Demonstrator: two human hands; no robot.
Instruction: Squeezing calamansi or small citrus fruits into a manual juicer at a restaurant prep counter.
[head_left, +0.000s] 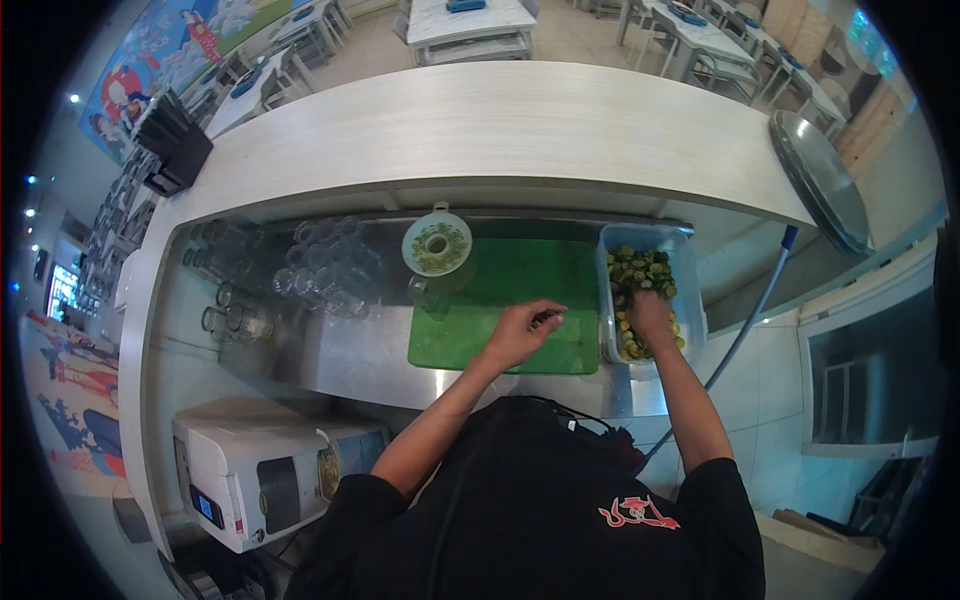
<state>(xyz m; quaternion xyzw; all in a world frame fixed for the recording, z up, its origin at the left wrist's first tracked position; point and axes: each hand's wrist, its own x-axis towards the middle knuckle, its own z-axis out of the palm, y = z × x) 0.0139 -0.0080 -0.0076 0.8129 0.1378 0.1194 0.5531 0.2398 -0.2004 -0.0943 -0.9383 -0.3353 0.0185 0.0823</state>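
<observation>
My left hand (525, 330) hovers over the green cutting board (517, 277), fingers loosely curled and a gap between thumb and forefinger; I see nothing held. My right hand (649, 311) reaches down into a clear plastic tub (694, 300) at the board's right side. In the tub lie many small cut green citrus fruits (641, 270). My right fingertips are hidden among them. At the board's back left corner, a white funnel (437, 240), with green bits scattered around its central hole, rests on a clear handled jug (427, 292).
Upturned clear glasses (322, 262) and glass jars (236, 319) stand left on the steel counter (360, 352). A white machine (247, 480) sits lower left. Above runs a pale ledge (495, 120) with a dark utensil holder (176, 154) and round trays (817, 180). A blue pole (742, 345) leans right.
</observation>
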